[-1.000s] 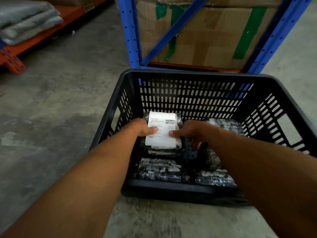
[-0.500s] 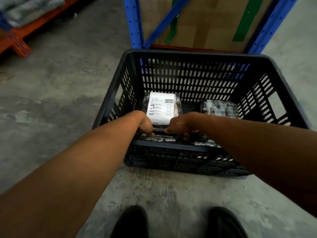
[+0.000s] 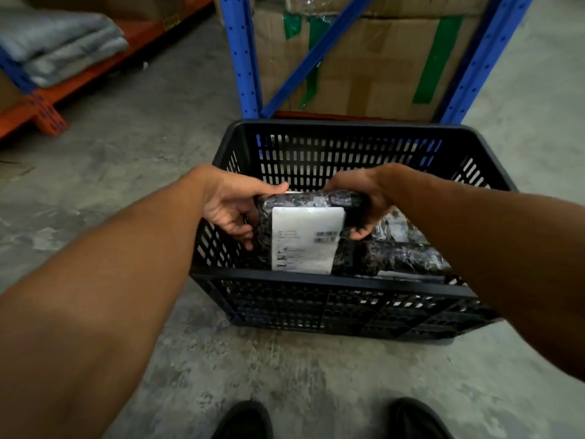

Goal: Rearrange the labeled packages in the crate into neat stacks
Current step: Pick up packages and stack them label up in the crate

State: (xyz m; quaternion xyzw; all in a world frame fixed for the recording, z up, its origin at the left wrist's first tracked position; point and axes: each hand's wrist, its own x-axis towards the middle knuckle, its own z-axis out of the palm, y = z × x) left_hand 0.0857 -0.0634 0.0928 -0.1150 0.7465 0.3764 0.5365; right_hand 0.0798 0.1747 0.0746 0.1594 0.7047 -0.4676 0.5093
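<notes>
A black slotted plastic crate (image 3: 332, 280) stands on the concrete floor in front of me. Above its near left part I hold a dark plastic-wrapped package with a white shipping label (image 3: 305, 239), tilted up so the label faces me. My left hand (image 3: 229, 209) grips its left edge and my right hand (image 3: 364, 201) grips its upper right corner. More dark wrapped packages (image 3: 408, 251) lie inside the crate to the right, partly hidden by my right forearm.
A blue metal rack (image 3: 243, 58) with a large taped cardboard box (image 3: 364, 52) rises just behind the crate. An orange shelf (image 3: 72, 80) at the far left carries folded grey cloth (image 3: 60, 45). My two black shoes (image 3: 243, 421) show at the bottom.
Both hands reached down at the crate's near left, then lifted a labelled package up and tilted its label towards me. The camera view tilted down and then back.
</notes>
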